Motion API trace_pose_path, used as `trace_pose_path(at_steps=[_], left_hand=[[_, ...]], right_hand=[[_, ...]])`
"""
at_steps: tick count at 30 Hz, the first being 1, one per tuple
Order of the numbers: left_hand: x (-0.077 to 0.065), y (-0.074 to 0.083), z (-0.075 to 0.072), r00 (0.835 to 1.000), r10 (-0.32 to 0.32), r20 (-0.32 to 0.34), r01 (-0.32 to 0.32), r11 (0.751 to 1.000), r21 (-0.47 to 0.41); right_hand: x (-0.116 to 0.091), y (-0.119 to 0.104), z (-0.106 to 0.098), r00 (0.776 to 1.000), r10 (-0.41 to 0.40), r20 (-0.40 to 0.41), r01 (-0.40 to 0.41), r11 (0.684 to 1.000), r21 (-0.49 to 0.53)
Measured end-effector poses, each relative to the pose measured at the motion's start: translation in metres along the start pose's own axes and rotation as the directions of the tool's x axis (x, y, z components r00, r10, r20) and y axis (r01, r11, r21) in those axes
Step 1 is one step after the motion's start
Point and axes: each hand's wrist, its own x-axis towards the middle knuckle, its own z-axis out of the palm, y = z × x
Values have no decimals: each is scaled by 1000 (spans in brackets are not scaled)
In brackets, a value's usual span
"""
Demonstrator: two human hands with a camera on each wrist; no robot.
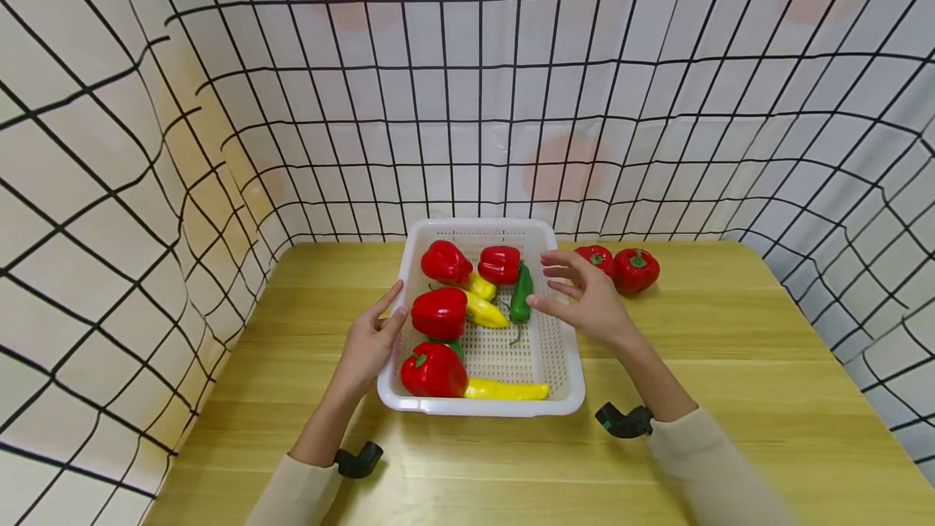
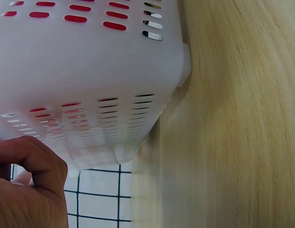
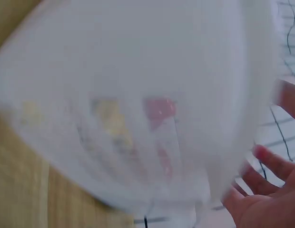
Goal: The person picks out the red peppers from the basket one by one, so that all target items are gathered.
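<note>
Hands apart. Left hand (image 1: 365, 343) touches the basket's edge on its side; can't tell if it grips. Right hand (image 1: 595, 303), fingers spread, holds nothing, thumb just beside a green pepper (image 1: 521, 295). Between the hands: white plastic basket (image 1: 482, 407), slotted walls, rounded corners, on the wood-grain table (image 1: 730, 364). Inside: four glossy red bell peppers (image 1: 440, 312), smooth yellow peppers (image 1: 506, 390), another green one mostly hidden. Just beyond right hand: two more red bell peppers. Farther out: black grid (image 1: 480, 88).
</note>
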Motion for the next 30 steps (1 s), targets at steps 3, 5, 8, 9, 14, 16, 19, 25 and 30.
trace_pose_path(at_steps=[3,5,8,9,14,16,19,25,30], left_hand=[[-1,1,0,1000,-2,5,2,1000,-5],[1,-4,0,1000,-3,2,3,1000,-8],[5,-14,-1,1000,-1,-1,1,1000,-9],[6,-17,-1,1000,3,-3,-3,1000,-7],[8,-23,-1,1000,28,-12,-28,1000,-2],[8,-24,-1,999,35,-14,-35,999,-7],[8,-24,-1,999,35,-15,-35,999,-8],[9,-21,0,1000,17,-11,-17,1000,-4],[8,-14,1,1000,-6,-6,6,1000,-9]], right_hand=[[-1,-7,15,998,2,55,-4,999,32],[-1,-10,25,995,0,95,-5,998,56],[-1,-13,40,988,-16,152,5,997,77],[-1,-14,45,985,-18,171,4,997,80],[-4,-21,66,967,-21,255,9,999,48],[-5,-24,73,958,-23,285,16,999,30],[-7,-29,81,942,-28,333,25,1000,14],[-10,-32,93,923,-57,381,81,996,-47],[-13,-31,98,895,-77,439,121,990,-73]])
